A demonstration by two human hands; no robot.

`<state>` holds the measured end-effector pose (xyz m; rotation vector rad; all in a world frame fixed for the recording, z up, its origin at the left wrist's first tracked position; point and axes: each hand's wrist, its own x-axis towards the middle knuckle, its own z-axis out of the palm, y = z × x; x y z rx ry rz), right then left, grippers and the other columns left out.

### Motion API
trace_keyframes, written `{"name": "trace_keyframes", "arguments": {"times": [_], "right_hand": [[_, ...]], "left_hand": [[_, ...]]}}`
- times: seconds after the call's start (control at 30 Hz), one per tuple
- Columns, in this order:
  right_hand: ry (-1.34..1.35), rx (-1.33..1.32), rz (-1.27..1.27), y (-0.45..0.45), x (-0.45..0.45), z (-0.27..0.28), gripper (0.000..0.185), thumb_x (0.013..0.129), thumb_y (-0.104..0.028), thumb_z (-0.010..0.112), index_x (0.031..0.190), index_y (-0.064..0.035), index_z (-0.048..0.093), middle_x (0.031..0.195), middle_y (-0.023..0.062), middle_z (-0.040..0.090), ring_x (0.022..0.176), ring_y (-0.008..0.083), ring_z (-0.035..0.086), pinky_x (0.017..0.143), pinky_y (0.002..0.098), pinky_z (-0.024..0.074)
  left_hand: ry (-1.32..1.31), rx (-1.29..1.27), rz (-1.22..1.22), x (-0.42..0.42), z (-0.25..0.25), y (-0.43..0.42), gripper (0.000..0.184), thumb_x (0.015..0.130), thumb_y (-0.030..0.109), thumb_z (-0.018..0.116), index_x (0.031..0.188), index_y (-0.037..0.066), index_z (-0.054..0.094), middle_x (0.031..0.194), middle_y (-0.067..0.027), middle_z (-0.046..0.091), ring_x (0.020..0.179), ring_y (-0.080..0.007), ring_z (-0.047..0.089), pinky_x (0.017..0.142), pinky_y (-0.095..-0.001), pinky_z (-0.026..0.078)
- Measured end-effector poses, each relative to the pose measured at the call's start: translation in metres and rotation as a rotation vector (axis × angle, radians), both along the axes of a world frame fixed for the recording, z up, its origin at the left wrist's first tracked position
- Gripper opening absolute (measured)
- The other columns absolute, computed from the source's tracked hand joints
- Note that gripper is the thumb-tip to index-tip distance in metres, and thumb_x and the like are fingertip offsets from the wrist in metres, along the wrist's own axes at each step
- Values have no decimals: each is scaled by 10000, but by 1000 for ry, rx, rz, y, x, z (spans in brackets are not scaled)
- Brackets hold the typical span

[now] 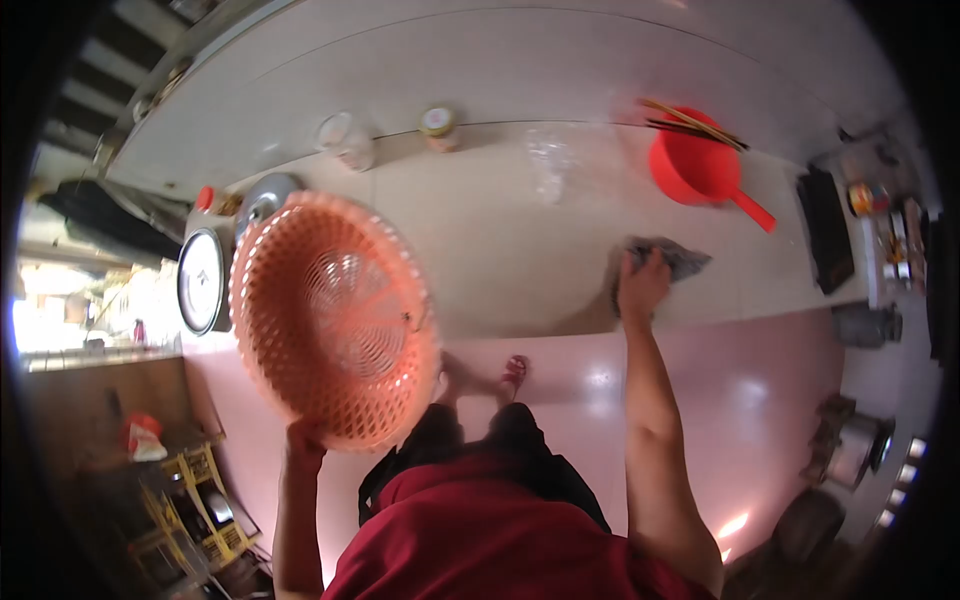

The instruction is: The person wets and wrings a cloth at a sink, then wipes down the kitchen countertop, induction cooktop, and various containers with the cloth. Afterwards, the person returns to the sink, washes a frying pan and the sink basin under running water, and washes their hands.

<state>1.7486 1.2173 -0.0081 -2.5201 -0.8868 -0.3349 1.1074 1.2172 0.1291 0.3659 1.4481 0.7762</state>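
My left hand (306, 436) grips the rim of an orange plastic basket (262, 330) and holds it up, tilted, over the left part of the counter. The basket is woven-looking and has a small dark spot on its inner side. Most of the left fingers are hidden behind the rim. On the counter (500, 260) at the right, my right hand (643, 285) is closed on a grey cloth (680, 258) that lies bunched against the surface. The cloth's pointed end sticks out to the right of the hand.
A red dipper (690, 172) with chopsticks (695, 122) across it stands at the back right. Along the wall are a clear plastic bag (548, 165), a lidded jar (438, 130) and a clear container (346, 142). A round white-faced object (203, 281) stands at the left end; a black item (826, 228) lies right.
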Motion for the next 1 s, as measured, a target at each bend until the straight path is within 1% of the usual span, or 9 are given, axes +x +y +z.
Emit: {"name": "trace_keyframes", "arguments": {"times": [0.07, 0.13, 0.23, 0.37, 0.5, 0.73, 0.83, 0.9, 1.0], "right_hand": [[53, -2, 21, 2, -2, -13, 408, 814, -303, 632, 1082, -15, 523, 931, 207, 570, 872, 380, 564, 750, 453, 463], [84, 15, 209, 7, -37, 1, 364, 807, -274, 626, 1039, -17, 515, 925, 193, 564, 884, 376, 557, 760, 455, 451], [43, 79, 480, 26, -112, 5, 310, 791, -258, 619, 985, -40, 515, 862, 153, 547, 830, 338, 554, 695, 448, 439], [60, 15, 644, 84, -209, 12, 357, 793, -345, 613, 1010, -79, 513, 863, 116, 549, 829, 295, 551, 689, 433, 422], [101, 36, 813, 169, -273, 17, 315, 790, -364, 614, 941, -106, 515, 846, 84, 552, 823, 282, 553, 684, 437, 407], [280, 223, 908, 287, -417, 11, 285, 795, -338, 609, 896, -95, 499, 835, 97, 554, 789, 295, 549, 657, 448, 386], [333, 235, 940, 296, -475, 8, 301, 812, -339, 604, 925, -83, 493, 850, 108, 553, 798, 300, 548, 675, 444, 385], [456, 245, 1083, 277, -497, 10, 308, 810, -338, 609, 931, -81, 491, 862, 111, 548, 795, 300, 543, 697, 439, 380], [376, 155, 1189, 233, -511, 2, 342, 770, -343, 655, 952, -90, 515, 851, 92, 547, 784, 273, 558, 716, 427, 382]], "left_hand": [[-6, 4, 110, -35, 12, -32, 394, 756, 130, 519, 1116, -30, 532, 1014, -107, 600, 882, -220, 603, 737, -332, 529], [40, 84, 193, -32, 36, -56, 528, 743, 140, 532, 1236, -36, 464, 1174, -146, 561, 1059, -266, 574, 887, -384, 507], [79, 230, 306, -36, 54, -92, 610, 734, 149, 544, 1300, -24, 398, 1251, -153, 514, 1136, -287, 528, 957, -409, 461], [51, 203, 483, -75, 41, -140, 519, 751, 112, 571, 1238, -23, 450, 1213, -143, 547, 1103, -284, 544, 963, -417, 454], [34, 128, 691, -92, 27, -179, 503, 737, 62, 580, 1218, -13, 456, 1176, -149, 567, 1097, -273, 550, 974, -406, 443], [64, 67, 753, -45, 41, -170, 685, 681, 70, 558, 1340, 48, 372, 1271, -135, 498, 1155, -301, 501, 1012, -449, 402], [33, 36, 792, -54, 35, -184, 687, 677, 84, 575, 1333, 41, 377, 1270, -130, 502, 1151, -301, 504, 1006, -452, 402], [2, 41, 773, -66, 22, -198, 675, 680, 88, 575, 1326, 39, 385, 1268, -127, 504, 1150, -301, 502, 1003, -445, 403], [73, 1, 781, -37, 49, -156, 647, 691, 90, 563, 1314, 33, 395, 1259, -132, 508, 1139, -295, 505, 997, -427, 403]]}}
